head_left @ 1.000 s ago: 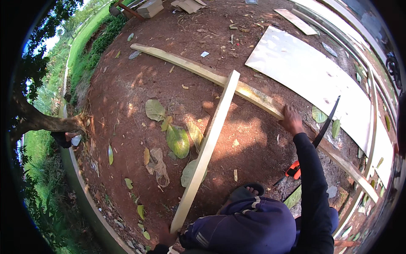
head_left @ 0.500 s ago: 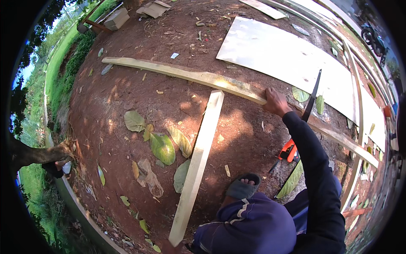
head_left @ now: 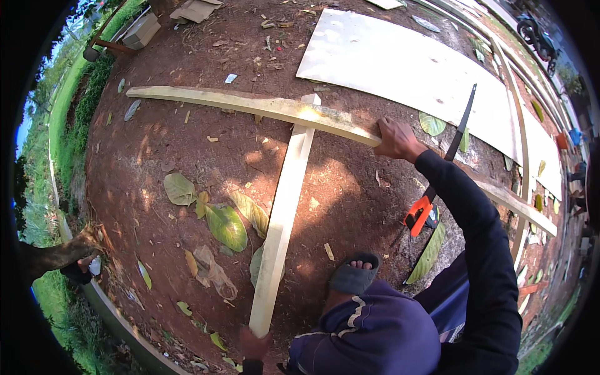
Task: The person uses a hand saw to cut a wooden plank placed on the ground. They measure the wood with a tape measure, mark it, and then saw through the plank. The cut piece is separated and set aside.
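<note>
My right hand (head_left: 397, 139) is closed round a long wooden beam (head_left: 250, 103) that runs across the ground from far left to near right. My left hand (head_left: 255, 342), low in the picture and partly in shadow, is wrapped round the near end of a shorter squared timber (head_left: 287, 200). That timber passes beneath the long beam, and its far tip shows just beyond it. A hand saw with an orange handle (head_left: 419, 215) and a dark blade (head_left: 464, 122) stands tilted beside my right forearm.
A large pale board (head_left: 400, 59) lies at the far right, with long timbers (head_left: 515, 100) beyond it. Large leaves (head_left: 226, 228) and a crumpled plastic bag (head_left: 212, 275) litter the reddish soil. A tree trunk (head_left: 62, 250) and a cardboard box (head_left: 141, 31) are at left.
The shorter timber has slid away from me, its tip going under and past the long beam. My left hand has come further into view with it. My right hand still grips the long beam.
</note>
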The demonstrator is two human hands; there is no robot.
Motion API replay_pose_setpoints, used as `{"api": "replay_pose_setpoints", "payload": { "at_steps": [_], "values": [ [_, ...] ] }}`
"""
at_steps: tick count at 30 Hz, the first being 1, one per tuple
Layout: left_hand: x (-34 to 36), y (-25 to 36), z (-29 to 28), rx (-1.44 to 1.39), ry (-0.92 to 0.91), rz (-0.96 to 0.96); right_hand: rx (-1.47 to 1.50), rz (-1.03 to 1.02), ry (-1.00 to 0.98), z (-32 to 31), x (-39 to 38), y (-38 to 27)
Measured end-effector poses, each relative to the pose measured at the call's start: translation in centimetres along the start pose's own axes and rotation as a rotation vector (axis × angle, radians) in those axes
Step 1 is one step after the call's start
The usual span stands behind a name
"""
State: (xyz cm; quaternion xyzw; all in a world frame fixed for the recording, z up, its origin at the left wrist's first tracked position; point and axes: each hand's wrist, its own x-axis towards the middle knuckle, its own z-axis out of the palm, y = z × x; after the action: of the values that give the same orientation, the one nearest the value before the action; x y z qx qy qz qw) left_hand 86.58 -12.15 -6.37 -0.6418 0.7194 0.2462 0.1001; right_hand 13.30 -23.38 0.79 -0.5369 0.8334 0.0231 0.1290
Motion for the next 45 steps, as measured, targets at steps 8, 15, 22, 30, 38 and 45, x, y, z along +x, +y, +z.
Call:
{"api": "replay_pose_setpoints", "payload": {
  "at_steps": [8, 15, 22, 30, 38, 45],
  "values": [
    [9.4, 11.3, -2.3, -0.408, -0.193, 0.196, -0.081, -0.074, 0.138, 1.5, 0.9, 1.3],
    [8.8, 12.2, -0.9, -0.133, -0.074, 0.289, -0.062, 0.045, 0.002, 1.7, 2.2, 0.6],
    [7.3, 15.0, -0.7, -0.014, 0.031, 0.318, -0.176, 0.066, 0.365, 6.2, -0.8, 1.3],
    [16.6, 30.0, -3.6, -0.22, 0.225, 0.845, 0.449, 0.473, 1.221, 7.5, -18.4, -10.1],
    [21.6, 59.9, -1.0, -0.029, 0.215, 1.55, 0.782, 0.804, 0.912, 14.3, -22.5, -10.3],
    [20.5, 69.7, 2.2, 0.438, -0.033, 1.52, 0.963, 0.684, 1.147, 12.5, -23.3, -5.1]
  ]
}}
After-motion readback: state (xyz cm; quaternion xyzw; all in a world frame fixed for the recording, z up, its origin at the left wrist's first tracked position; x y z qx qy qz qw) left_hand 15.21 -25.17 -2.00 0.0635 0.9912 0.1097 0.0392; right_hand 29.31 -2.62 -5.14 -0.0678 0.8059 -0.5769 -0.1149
